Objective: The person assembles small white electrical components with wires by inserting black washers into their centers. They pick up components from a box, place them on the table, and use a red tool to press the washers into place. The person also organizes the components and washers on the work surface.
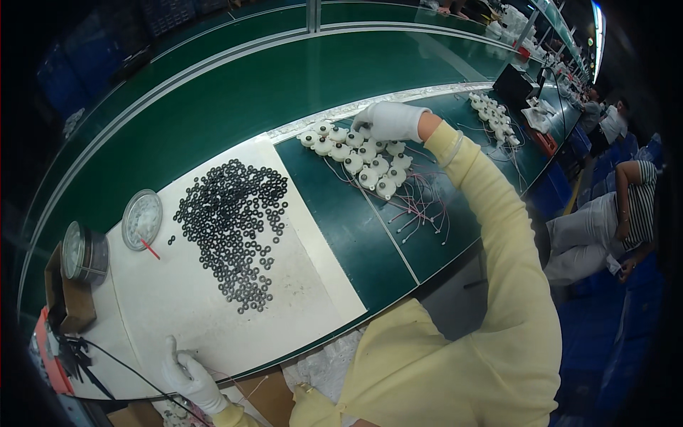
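My right hand (pixel 391 121), in a white glove, reaches over a cluster of white round motor-like parts (pixel 353 163) with dark centres. Its fingers are bent down and closed at the far side of the cluster, over one of the parts, which they mostly hide. Thin pale and pink wires (pixel 425 203) trail from the cluster towards the near right. My left hand (pixel 191 377), also gloved, is low at the near edge of the white board (pixel 153 313). Its fingers curl, one pointing up; thin wires come out beside it, but what it holds is hidden.
Many small black rings (pixel 235 228) are heaped on the board. Left of them stand a round clear dish (pixel 142 219) with a red stick, a round container (pixel 85 252) and a cardboard box (pixel 70 295). More white parts (pixel 493 117) lie farther right. A person (pixel 605 213) is at the right.
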Available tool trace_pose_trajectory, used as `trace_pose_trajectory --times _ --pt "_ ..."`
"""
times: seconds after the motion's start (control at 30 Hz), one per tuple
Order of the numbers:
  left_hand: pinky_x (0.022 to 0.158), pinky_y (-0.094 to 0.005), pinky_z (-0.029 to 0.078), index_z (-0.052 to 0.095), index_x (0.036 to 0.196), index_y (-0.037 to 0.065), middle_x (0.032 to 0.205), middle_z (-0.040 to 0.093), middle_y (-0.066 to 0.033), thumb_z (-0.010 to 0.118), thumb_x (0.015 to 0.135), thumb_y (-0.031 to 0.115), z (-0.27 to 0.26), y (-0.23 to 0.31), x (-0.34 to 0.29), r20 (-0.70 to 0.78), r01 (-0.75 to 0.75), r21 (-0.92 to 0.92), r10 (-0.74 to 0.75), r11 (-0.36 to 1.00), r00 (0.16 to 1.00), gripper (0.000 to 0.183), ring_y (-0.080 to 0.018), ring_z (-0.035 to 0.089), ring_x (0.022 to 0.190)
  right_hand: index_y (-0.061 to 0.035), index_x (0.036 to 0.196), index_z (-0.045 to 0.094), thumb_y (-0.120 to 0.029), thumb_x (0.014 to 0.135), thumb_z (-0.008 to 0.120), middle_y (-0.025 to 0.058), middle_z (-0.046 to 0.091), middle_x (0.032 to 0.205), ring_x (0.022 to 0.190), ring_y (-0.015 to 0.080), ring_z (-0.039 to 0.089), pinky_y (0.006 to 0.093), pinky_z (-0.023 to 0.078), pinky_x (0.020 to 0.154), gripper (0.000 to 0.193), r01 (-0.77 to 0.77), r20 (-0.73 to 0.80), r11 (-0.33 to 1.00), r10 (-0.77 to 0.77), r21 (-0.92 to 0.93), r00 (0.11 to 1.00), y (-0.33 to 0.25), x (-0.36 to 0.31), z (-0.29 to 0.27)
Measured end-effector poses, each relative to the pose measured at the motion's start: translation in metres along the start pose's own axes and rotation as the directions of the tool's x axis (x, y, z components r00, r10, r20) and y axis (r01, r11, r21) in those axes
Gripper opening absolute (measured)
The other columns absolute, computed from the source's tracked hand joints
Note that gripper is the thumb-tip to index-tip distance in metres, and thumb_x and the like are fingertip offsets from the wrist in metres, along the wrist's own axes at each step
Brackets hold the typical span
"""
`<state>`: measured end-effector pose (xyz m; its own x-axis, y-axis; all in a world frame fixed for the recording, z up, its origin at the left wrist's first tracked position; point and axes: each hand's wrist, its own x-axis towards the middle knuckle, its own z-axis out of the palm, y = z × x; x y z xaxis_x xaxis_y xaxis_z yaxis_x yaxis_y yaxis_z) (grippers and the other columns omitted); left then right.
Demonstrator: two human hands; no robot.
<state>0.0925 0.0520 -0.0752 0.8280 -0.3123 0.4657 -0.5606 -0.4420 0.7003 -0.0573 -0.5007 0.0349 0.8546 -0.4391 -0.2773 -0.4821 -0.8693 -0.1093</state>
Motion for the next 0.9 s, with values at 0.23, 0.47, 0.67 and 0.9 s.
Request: trace_pose_trajectory --times 0.23,0.47,0.67,0.9 --pt "0.060 -0.0271 0.042 0.057 0.123 -0.004 0.106 0.058 -0.0143 0.040 0.088 -0.005 -0.015 0.011 -0.006 -0.174 -0.237 -0.114 0.216 0.965 0.961 0.039 -0.0170 0.052 0.068 -0.0106 0.127 0.062 -0.022 0.093 0.056 0.0146 0.068 0.114 0.093 0.0289 0.068 0.0335 0.054 0.081 0.037 0.278 -0.496 0.931 -0.130 0.237 0.858 -0.027 -0.031 -0.042" --pt "0.058 -0.0320 0.042 0.069 0.086 0.018 0.081 0.059 0.0038 0.060 0.050 0.023 0.008 0.164 0.038 -0.009 -0.721 -0.225 0.738 0.656 0.674 0.037 -0.0202 0.060 0.080 0.0021 0.137 0.047 -0.051 0.102 0.036 0.0143 0.063 0.112 0.101 0.0182 0.059 0.0267 0.046 0.083 0.065 -0.044 -0.122 -0.230 -0.659 0.972 0.742 -0.224 -0.083 0.007" --pt "0.060 -0.0359 0.045 0.068 0.101 0.013 0.086 0.053 -0.0018 0.065 0.069 0.025 0.025 0.154 0.030 -0.078 -0.635 -0.005 0.633 0.773 0.770 0.035 -0.0236 0.057 0.079 0.0021 0.110 0.062 -0.052 0.100 0.039 0.0052 0.061 0.079 0.062 0.0114 0.052 0.0224 0.039 0.054 0.060 -0.504 0.397 0.029 -0.655 0.863 0.643 -0.256 -0.112 0.061" --pt "0.063 -0.0374 0.046 0.067 0.097 0.010 0.082 0.059 -0.0051 0.071 0.074 0.007 -0.032 0.059 -0.008 0.017 -0.404 0.176 0.407 0.898 0.913 0.023 -0.0267 0.058 0.072 -0.0013 0.113 0.058 -0.051 0.100 0.042 0.0057 0.057 0.072 0.044 0.0077 0.042 0.0192 0.031 0.040 0.053 -0.226 0.254 0.118 -0.374 0.967 0.892 -0.168 -0.126 0.070"
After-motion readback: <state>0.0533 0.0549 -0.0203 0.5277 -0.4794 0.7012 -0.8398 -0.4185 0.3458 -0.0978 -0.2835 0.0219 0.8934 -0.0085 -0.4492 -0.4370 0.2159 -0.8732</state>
